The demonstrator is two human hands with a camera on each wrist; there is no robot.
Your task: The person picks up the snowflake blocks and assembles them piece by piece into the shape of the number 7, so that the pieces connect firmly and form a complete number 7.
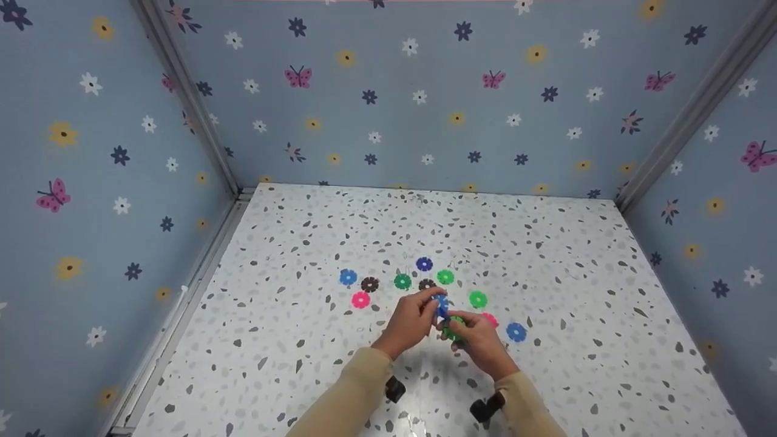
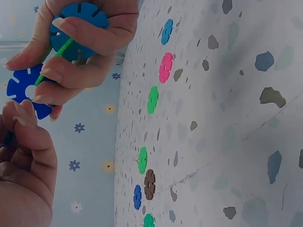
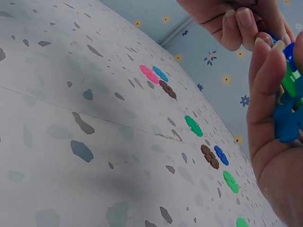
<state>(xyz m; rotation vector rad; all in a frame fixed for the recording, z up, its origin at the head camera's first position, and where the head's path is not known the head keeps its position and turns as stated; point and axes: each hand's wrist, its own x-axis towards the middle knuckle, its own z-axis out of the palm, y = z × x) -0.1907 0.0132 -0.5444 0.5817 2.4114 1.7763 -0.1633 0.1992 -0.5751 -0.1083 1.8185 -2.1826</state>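
In the head view, my left hand (image 1: pixel 410 321) pinches a light blue notched plastic disc (image 1: pixel 442 304) between thumb and fingers. My right hand (image 1: pixel 481 343) grips a green notched disc (image 1: pixel 454 329) just below and to the right. Seen from the left wrist, the green disc (image 2: pixel 54 61) stands edge-on, slotted with a dark blue disc (image 2: pixel 21 85) and a teal-blue disc (image 2: pixel 90 21) in the right hand's fingers. The left fingertips touch or nearly touch the dark blue disc. The left hand's own disc is mostly hidden there.
Loose notched discs lie behind and beside my hands on the speckled tabletop (image 1: pixel 291 340): blue (image 1: pixel 348 277), pink (image 1: pixel 360 300), brown (image 1: pixel 369 284), green (image 1: pixel 402 281), dark blue (image 1: pixel 424 264) and several more. Flower-patterned panels (image 1: pixel 419 109) enclose three sides.
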